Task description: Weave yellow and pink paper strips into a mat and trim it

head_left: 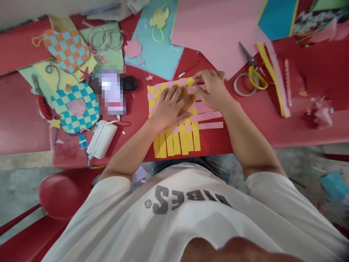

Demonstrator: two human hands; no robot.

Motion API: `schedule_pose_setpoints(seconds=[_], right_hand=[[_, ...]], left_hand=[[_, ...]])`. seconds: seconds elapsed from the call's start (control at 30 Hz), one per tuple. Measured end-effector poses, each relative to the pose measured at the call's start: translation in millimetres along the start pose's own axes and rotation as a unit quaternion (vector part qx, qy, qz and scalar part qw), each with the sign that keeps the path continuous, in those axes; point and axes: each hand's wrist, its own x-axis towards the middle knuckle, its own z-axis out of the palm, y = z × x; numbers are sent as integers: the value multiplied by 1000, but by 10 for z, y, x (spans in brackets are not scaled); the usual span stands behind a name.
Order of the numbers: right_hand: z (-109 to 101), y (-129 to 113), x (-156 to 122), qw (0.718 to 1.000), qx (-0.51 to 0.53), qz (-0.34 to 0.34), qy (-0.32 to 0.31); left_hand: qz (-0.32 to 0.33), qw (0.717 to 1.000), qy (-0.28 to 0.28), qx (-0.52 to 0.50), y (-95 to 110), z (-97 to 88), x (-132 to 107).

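Observation:
A mat of woven yellow and pink paper strips lies on the red table in front of me. Loose yellow ends point toward me, and loose pink ends stick out to the right. My left hand lies flat on the mat with its fingers spread. At the mat's upper right corner, my right hand has bent fingers, with thumb and index close together at the end of a paper strip. The hand partly hides which strip it pinches.
Scissors with yellow handles rest on a tape roll to the right, beside spare strips. Pink card lies behind. Leftward are a phone, a white power bank and a blue-green woven piece.

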Motion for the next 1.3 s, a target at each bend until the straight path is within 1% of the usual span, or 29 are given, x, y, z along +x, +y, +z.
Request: schedule_pose_setpoints(seconds=[0.17,0.4,0.5,0.6,0.93,1.13,1.3], right_hand=[[21,74,4,1000,7,-6,-10],[-51,453,-61,1000,11,-10,-7],[-59,543,-105,1000,2,-26,-5],[-50,556,-132,999,-7,-39,-6],[-32,531,-159,999,-2,-49,5],[-49,495,-180,999,-21,-37,5],[21,457,-151,999,-28,-34,15]], left_hand=[[-2,1000,1,-23,8,-27,-2],[-6,1000,0,-14,32,-37,-6],[-4,1000,2,-11,36,-33,-11],[-1,1000,7,-10,38,-31,-17],[-4,1000,1,-14,27,-32,-12],[-2,1000,5,-11,26,-19,-11],[-2,1000,5,-10,41,-47,-13]])
